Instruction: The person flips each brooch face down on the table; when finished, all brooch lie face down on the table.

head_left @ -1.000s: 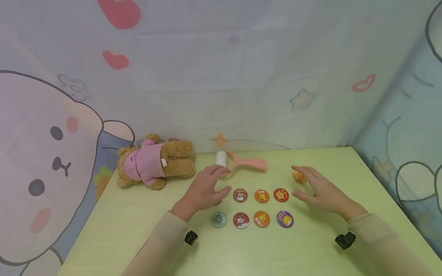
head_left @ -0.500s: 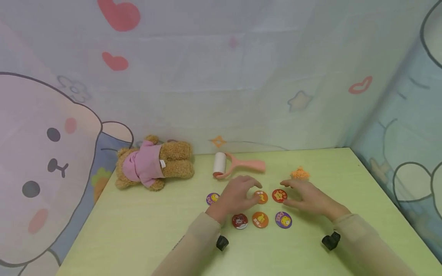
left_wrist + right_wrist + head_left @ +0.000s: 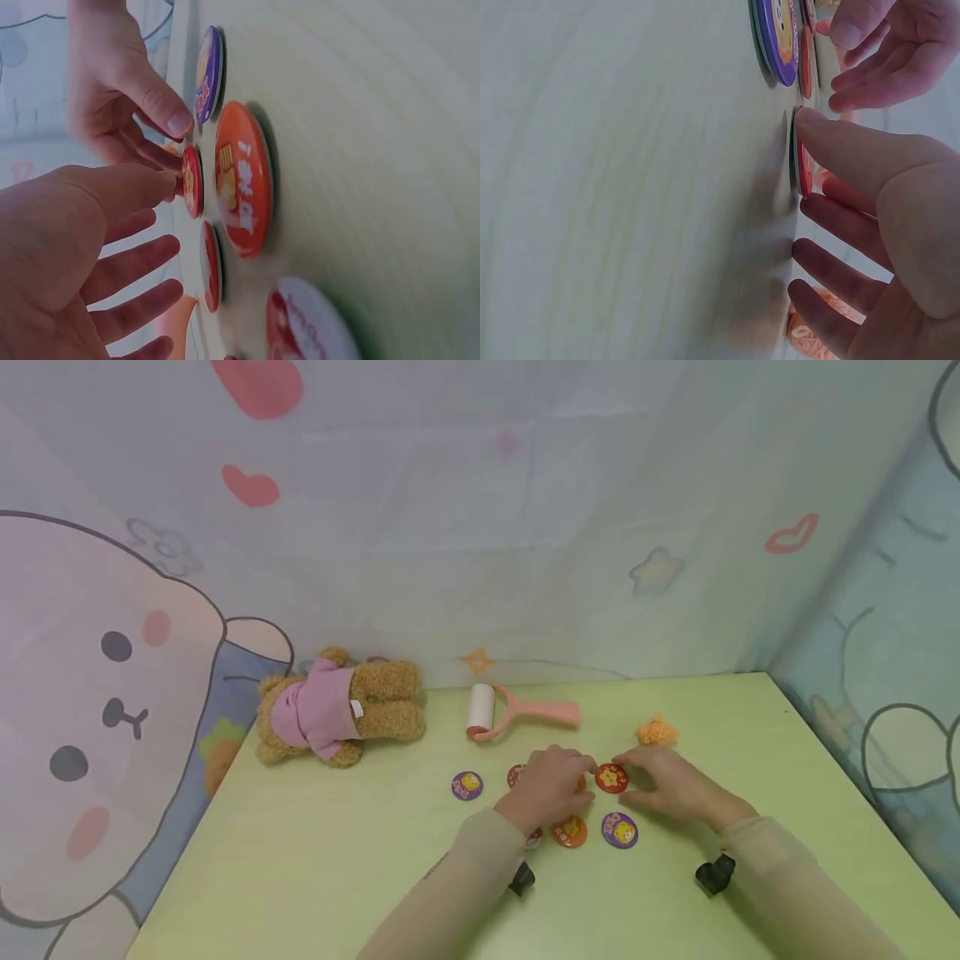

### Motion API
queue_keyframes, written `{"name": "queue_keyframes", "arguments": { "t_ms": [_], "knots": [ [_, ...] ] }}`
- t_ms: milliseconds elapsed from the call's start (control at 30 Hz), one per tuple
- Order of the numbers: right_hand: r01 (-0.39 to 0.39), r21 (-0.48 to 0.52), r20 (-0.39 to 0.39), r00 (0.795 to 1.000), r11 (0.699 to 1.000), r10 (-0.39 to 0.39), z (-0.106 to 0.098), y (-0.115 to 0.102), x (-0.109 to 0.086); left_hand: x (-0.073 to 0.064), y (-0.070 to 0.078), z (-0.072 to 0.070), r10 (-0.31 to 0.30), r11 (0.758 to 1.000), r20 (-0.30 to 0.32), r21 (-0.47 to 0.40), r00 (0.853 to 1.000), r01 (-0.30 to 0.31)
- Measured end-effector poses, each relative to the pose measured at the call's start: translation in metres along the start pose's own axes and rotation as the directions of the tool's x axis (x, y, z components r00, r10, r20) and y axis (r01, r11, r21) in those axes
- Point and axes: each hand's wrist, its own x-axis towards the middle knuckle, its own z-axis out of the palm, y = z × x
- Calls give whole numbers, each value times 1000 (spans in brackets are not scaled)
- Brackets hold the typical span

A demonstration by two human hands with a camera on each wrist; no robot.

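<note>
Round button badges lie in two rows on the table. My right hand [image 3: 671, 783] is at the red star badge [image 3: 611, 778], thumb and index fingertip pinching its opposite edges in the right wrist view. On that badge's left side is my left hand [image 3: 546, 787], fingers spread and thumb reaching toward it. Under the left hand, an orange badge [image 3: 581, 782] and a red-and-white badge [image 3: 515, 775] are partly covered. The front row shows an orange badge [image 3: 570, 832], a purple badge [image 3: 620, 831] and a dark red badge [image 3: 311, 322]; the sleeve hides the green one.
Another purple badge [image 3: 467, 786] lies at the left of the back row. Behind stand a pink-handled lint roller [image 3: 525, 714] and an orange fuzzy clump [image 3: 657, 732]. A teddy bear [image 3: 341, 710] in a pink top lies at the back left, before a printed curtain [image 3: 420, 527].
My left hand has moved right across the badges, uncovering the left purple one. My right hand has come left from beside the orange clump to the red star badge.
</note>
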Motion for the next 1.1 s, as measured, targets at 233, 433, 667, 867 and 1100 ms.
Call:
{"name": "queue_keyframes", "arguments": {
  "t_ms": [233,433,667,867,1100],
  "knots": [
    [35,30,4,999,999,-35,1,-2,2,10,7,9,-66,996,92,72,994,60],
    [31,5,14,999,1000,-31,6,0,-2,12,12,14,-94,992,131,101,987,81],
    [29,-13,16,999,999,-29,6,2,-4,18,14,22,-68,990,134,135,989,50],
    [31,-18,3,1000,999,-31,4,2,-2,23,15,20,-83,990,146,122,986,65],
    [34,-12,-25,999,999,-34,1,4,5,29,13,16,-87,990,110,117,990,74]
  ]
}}
